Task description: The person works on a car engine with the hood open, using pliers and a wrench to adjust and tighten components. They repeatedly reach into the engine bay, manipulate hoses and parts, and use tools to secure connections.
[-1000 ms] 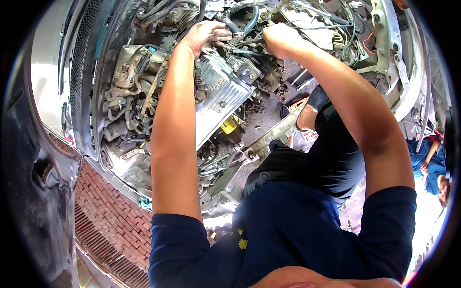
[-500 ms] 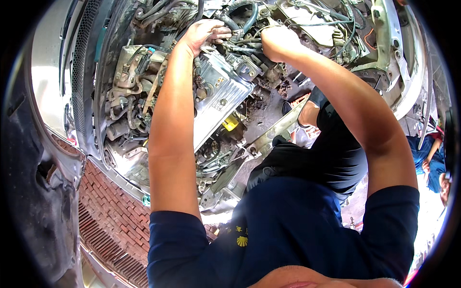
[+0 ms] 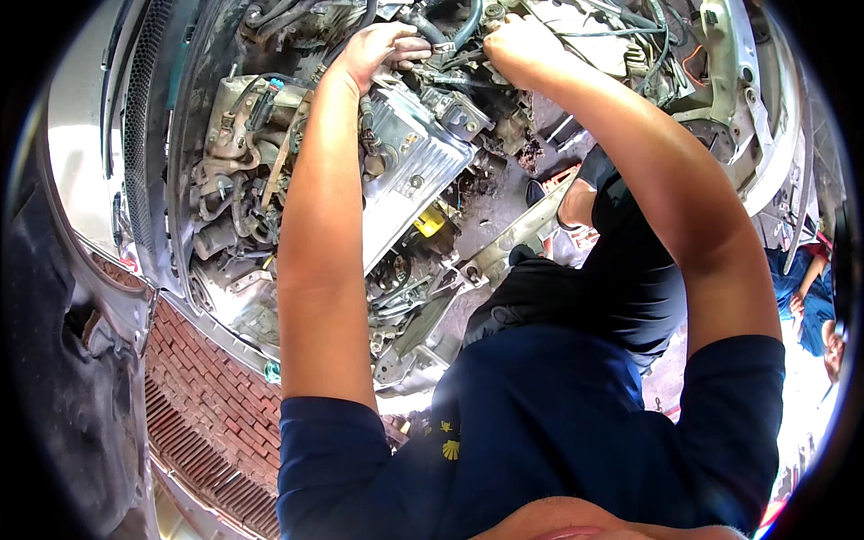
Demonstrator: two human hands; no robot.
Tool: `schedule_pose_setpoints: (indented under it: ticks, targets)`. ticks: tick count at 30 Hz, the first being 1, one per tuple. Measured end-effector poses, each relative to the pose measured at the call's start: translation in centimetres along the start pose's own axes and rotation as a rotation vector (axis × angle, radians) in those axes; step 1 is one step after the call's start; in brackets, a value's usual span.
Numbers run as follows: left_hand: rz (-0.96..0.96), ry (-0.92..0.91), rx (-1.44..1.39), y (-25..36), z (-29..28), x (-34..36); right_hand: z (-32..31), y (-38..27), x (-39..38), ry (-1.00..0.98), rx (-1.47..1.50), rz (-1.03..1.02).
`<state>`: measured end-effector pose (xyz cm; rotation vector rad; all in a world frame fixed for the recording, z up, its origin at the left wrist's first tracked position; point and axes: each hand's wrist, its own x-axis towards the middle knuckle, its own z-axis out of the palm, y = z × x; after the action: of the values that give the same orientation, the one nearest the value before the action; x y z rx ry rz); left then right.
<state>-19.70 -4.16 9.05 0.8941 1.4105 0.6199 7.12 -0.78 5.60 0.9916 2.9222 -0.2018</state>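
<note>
Both my arms reach into the far part of an open car engine bay. My left hand (image 3: pixel 387 52) is closed, its fingers curled beside a dark rubber hose (image 3: pixel 427 27) above the ribbed silver engine cover (image 3: pixel 405 171); what lies inside the fingers is hidden. To its right, my right hand (image 3: pixel 525 50) is curled into a fist near a bluish bent hose (image 3: pixel 469 27). Its fingertips are turned away from view, so whatever it grips cannot be seen. A square metal housing (image 3: pixel 461 117) sits below and between the hands.
Dirty engine parts and wiring (image 3: pixel 238 171) fill the left side of the bay. A yellow part (image 3: pixel 430 221) shows beside the cover. Black cables (image 3: pixel 621 33) cross a pale panel at right. A body rail (image 3: pixel 531 220) runs near my leg. Another person (image 3: pixel 810 301) is at far right.
The engine bay appears slightly higher and further left in the picture. My right hand has shifted a little up and left; both hands stay closed in about the same places.
</note>
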Motion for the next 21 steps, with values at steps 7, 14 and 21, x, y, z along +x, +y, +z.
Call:
schedule_pose_setpoints:
  ticks: [7, 14, 21]
  targets:
    - [-0.025, -0.022, 0.005, -0.3, -0.7, 0.6, -1.0, -2.0, -1.3, -0.037, 0.097, 0.139]
    - [-0.014, -0.049, -0.024, 0.1, -0.4, 0.1, -2.3, -3.1, -2.1, -0.097, 0.168, 0.172]
    - [-0.071, -0.076, -0.044, 0.2, -0.6, 0.9, -2.0, -3.1, -1.6, -0.187, 0.165, 0.21]
